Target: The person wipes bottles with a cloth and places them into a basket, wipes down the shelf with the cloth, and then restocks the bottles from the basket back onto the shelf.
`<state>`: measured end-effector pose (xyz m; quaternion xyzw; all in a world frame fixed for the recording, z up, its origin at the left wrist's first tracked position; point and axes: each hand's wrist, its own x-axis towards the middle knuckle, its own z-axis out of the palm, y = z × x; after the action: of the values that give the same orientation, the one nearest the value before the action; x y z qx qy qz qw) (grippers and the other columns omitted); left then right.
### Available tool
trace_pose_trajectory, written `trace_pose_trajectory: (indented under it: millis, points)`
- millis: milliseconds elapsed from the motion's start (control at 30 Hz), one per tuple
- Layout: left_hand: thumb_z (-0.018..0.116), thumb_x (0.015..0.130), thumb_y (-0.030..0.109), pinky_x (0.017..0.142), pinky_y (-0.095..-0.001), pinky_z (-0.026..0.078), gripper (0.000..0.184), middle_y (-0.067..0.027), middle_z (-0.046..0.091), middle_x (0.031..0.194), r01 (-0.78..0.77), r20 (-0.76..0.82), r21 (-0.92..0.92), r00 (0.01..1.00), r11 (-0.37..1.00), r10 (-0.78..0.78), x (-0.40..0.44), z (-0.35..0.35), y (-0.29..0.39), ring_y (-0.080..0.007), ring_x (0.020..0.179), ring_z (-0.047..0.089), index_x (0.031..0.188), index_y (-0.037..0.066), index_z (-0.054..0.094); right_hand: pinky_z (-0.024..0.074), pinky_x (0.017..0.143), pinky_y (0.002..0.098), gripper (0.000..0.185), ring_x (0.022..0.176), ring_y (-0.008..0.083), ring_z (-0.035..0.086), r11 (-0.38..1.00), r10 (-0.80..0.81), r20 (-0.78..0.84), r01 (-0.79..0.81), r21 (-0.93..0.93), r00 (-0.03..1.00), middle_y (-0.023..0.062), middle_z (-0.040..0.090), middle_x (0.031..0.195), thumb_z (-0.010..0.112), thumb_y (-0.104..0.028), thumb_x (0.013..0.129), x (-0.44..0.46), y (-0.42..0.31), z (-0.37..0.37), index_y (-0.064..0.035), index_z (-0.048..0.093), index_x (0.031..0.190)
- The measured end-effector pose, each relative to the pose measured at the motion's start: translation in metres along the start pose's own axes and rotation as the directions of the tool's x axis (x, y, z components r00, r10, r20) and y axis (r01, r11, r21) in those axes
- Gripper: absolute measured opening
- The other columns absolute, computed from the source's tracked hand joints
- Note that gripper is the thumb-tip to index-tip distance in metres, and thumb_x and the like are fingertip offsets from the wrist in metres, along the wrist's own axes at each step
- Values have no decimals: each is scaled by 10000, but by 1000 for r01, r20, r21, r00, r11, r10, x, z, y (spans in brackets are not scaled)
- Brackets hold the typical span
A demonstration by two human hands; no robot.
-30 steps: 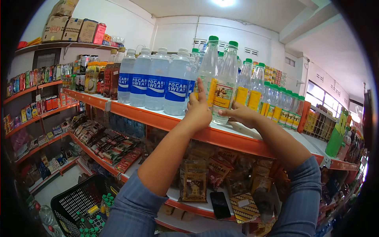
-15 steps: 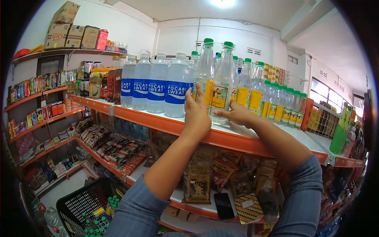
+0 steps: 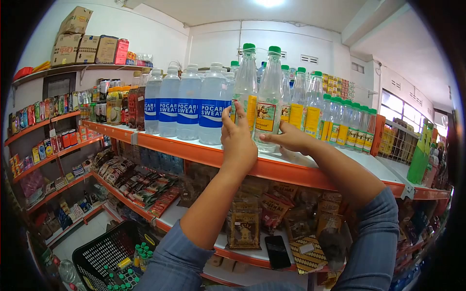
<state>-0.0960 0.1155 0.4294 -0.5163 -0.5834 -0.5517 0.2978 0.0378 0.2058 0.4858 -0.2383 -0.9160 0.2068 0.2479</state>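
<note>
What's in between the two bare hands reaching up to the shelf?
A tall clear bottle with a green cap and picture label stands between the left hand and right hand, in the head view.

Both hands [image 3: 240,145] at tall bottles [image 3: 267,104]

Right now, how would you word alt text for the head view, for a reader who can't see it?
A person's left hand and right hand flank two tall green-capped bottles near the front edge of a shop shelf, between blue-labelled Pocari Sweat bottles and yellow-labelled ones. A black basket at lower left holds smaller bottles.
</note>
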Motion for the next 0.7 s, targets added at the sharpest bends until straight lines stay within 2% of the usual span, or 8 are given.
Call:
trace_pose_trajectory:
  millis: [167,267,400,467,500,567,667,700]
  points:
    - [573,705,-28,988,-426,320,849,-208,195,1332,-9,3,27,1000,1000,9,-1,3,-3,-407,1180,331,1423,19,122,341,982,338,734,1184,235,459,1000,-11,3,11,-23,1000,138,501,1268,650,-483,779,4,6,-1,-57,395,1319]
    - [563,709,-29,993,-426,304,829,-219,234,1311,-17,-51,92,998,996,21,-2,8,-7,-392,1192,303,1419,14,137,387,949,347,834,1117,267,528,998,-62,-16,62,-16,998,179,555,1193,703,-585,655,2,4,-5,3,507,1213]
    - [534,706,-50,995,-427,290,795,-228,266,1285,-126,-153,-65,982,990,115,-2,10,-14,-378,1164,310,1414,30,181,381,962,369,892,1132,295,512,933,44,7,-39,-357,999,198,520,1229,730,-609,583,-20,-23,-23,-27,513,1223]
    - [521,705,-58,996,-426,286,783,-230,272,1278,-121,-189,-100,977,988,100,-4,6,-15,-375,1148,324,1411,37,197,387,952,374,924,1144,328,473,808,-109,-43,63,-586,993,198,477,1230,745,-572,601,-27,-6,-36,27,445,1237]
    - [505,702,-67,996,-422,286,779,-234,284,1268,-223,-257,-197,951,955,169,-4,2,-14,-376,1139,335,1411,41,200,398,939,369,878,1132,324,481,811,-111,-169,-9,-585,979,187,470,1234,749,-529,624,-40,-12,-40,19,445,1239]
    - [480,695,-77,995,-415,287,769,-234,311,1247,-341,-346,-297,909,892,232,-21,-8,-14,-377,1133,351,1406,42,211,420,915,366,750,1127,286,491,885,-190,-368,-3,-465,910,144,447,1277,743,-404,694,-77,-31,-43,-6,443,1254]
    - [474,689,-74,990,-410,299,690,-214,342,1224,-447,-381,-388,874,806,301,-62,-22,-10,-374,1157,349,1351,23,308,373,938,401,390,1079,291,508,878,-451,-683,421,-226,575,150,486,1232,618,-211,768,-127,-42,-1,-31,566,1110]
    - [474,697,-63,985,-403,306,611,-196,351,1222,-396,-268,-426,914,814,305,-82,-39,-4,-357,1142,367,1293,32,377,383,918,404,347,1069,282,516,830,-529,-683,474,-293,504,137,516,1180,602,-187,766,-142,-39,22,-35,581,1077]
